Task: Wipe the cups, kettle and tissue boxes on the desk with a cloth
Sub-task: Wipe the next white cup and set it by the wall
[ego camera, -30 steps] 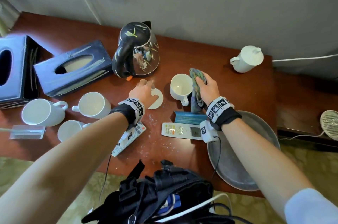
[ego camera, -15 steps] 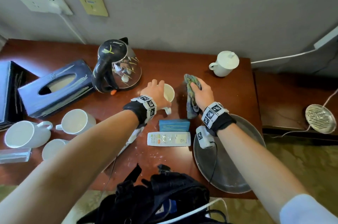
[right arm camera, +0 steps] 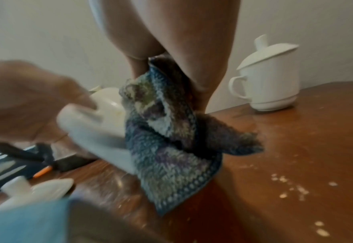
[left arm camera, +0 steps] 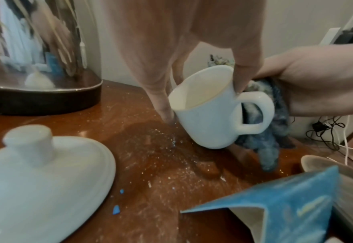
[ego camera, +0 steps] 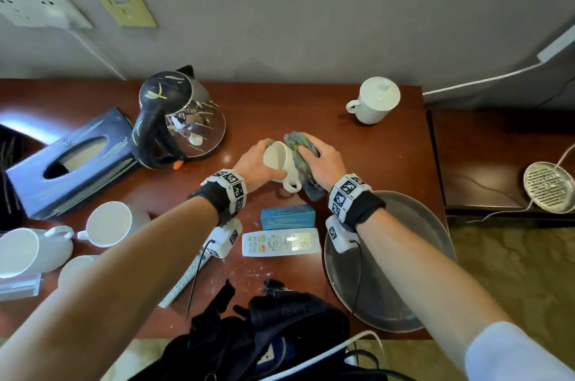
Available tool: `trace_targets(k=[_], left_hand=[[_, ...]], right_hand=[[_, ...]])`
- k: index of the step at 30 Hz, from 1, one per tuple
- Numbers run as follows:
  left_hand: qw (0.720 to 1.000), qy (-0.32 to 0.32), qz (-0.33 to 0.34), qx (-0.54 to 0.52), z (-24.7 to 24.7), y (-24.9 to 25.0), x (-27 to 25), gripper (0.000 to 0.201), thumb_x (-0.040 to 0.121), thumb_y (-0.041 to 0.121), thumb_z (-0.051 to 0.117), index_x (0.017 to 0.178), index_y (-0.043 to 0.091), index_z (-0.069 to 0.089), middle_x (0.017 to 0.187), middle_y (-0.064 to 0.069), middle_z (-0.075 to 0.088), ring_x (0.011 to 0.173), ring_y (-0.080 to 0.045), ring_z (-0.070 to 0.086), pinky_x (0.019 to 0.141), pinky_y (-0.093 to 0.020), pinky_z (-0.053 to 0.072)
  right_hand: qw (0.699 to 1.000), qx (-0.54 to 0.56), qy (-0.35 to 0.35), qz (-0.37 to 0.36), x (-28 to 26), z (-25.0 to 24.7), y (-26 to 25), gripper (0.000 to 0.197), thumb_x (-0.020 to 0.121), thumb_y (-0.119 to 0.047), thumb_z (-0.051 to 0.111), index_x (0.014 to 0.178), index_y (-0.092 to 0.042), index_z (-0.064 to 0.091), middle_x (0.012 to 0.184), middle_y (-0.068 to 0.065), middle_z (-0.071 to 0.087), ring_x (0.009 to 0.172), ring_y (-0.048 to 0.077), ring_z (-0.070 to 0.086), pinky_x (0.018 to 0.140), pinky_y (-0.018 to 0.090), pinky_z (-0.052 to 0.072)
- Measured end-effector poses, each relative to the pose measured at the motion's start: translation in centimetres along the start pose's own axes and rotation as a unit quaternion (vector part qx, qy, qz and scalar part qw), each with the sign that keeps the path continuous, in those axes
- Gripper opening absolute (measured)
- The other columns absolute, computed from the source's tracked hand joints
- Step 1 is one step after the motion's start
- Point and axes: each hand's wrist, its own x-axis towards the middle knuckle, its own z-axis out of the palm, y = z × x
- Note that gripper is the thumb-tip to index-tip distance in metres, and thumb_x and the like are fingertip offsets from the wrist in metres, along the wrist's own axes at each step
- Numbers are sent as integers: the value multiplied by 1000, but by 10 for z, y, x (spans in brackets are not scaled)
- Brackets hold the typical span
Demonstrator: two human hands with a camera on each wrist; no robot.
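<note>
My left hand (ego camera: 259, 164) grips a white cup (ego camera: 280, 163) by its rim, tilted, its mouth facing left, just above the desk (ego camera: 389, 147). In the left wrist view the cup (left arm camera: 206, 111) shows its handle to the right, fingers (left arm camera: 242, 78) on the rim. My right hand (ego camera: 323, 163) holds a blue-green cloth (ego camera: 300, 147) against the cup's side; the cloth (right arm camera: 167, 131) hangs below it. The kettle (ego camera: 177, 119) stands at back left, beside a dark blue tissue box (ego camera: 68, 160). The cup's lid (left arm camera: 42, 177) lies on the desk.
A lidded white cup (ego camera: 375, 102) stands at back right. Three more cups (ego camera: 109, 223) sit at the left. A blue packet (ego camera: 287, 215), a remote (ego camera: 280, 242), a round metal tray (ego camera: 413, 256) and a black bag (ego camera: 264, 334) lie near the front edge.
My left hand left the lid on the desk, took hold of the cup and tipped it. The right hand brought the cloth against the cup's side.
</note>
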Motion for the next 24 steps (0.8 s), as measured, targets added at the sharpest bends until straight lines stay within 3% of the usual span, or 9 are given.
trace_targets(k=[2, 5, 8, 11, 14, 18, 20, 24], left_hand=[[1000, -13, -13, -3, -3, -1, 3, 97, 74, 35, 82, 153, 17, 29, 146, -7, 46, 131, -25, 47, 111, -39, 38], [999, -15, -33, -14, -4, -6, 7, 115, 58, 51, 81, 155, 19, 28, 147, -6, 49, 132, -23, 49, 112, -44, 40], [1000, -16, -17, 4, -5, -8, 9, 98, 72, 40, 83, 153, 19, 31, 141, -7, 51, 127, -25, 49, 110, -39, 39], [999, -14, 3, 40, -7, -5, 11, 86, 82, 36, 78, 153, 19, 32, 138, -9, 49, 125, -26, 46, 98, -30, 36], [999, -15, 0, 29, -8, -6, 14, 89, 80, 38, 79, 153, 18, 32, 142, -10, 47, 128, -26, 45, 101, -30, 36], [1000, -22, -17, 12, -8, -9, 14, 93, 72, 44, 83, 150, 22, 38, 137, -5, 51, 128, -24, 49, 109, -39, 40], [999, -27, -16, 11, -8, -9, 12, 98, 65, 48, 84, 149, 22, 39, 132, -3, 54, 121, -23, 53, 106, -40, 44], [998, -38, 10, 48, -9, -9, 10, 89, 76, 32, 83, 149, 19, 35, 132, -6, 48, 120, -24, 48, 100, -33, 40]], right_hand=[[1000, -6, -4, -23, 0, 13, -3, 38, 99, -32, 53, 137, -35, 55, 134, -10, 61, 123, 13, 56, 108, 32, 42], [999, -8, -9, -38, -1, 23, 0, 37, 101, -33, 49, 138, -35, 53, 135, -9, 60, 122, 12, 55, 108, 30, 40], [999, 10, -2, 34, 8, 20, 4, 36, 102, -38, 44, 136, -29, 53, 128, 0, 64, 117, 23, 59, 105, 36, 44], [996, -13, -12, 91, 24, 14, -1, 36, 104, -32, 42, 135, -17, 55, 134, 7, 60, 125, 29, 52, 105, 30, 38], [1000, -10, -8, 24, 14, 18, -5, 33, 101, -33, 48, 132, -28, 60, 128, -1, 65, 119, 24, 57, 106, 39, 43], [999, 2, -11, -52, -9, 26, -1, 39, 100, -26, 55, 139, -25, 55, 141, -2, 56, 131, 12, 49, 112, 28, 35], [999, 30, -8, -11, -2, 22, -1, 37, 101, -26, 51, 138, -23, 55, 135, -2, 60, 126, 13, 53, 109, 26, 37], [997, -10, -24, 71, 24, 12, 1, 33, 104, -28, 44, 131, -16, 59, 129, 6, 64, 121, 25, 56, 103, 30, 41]])
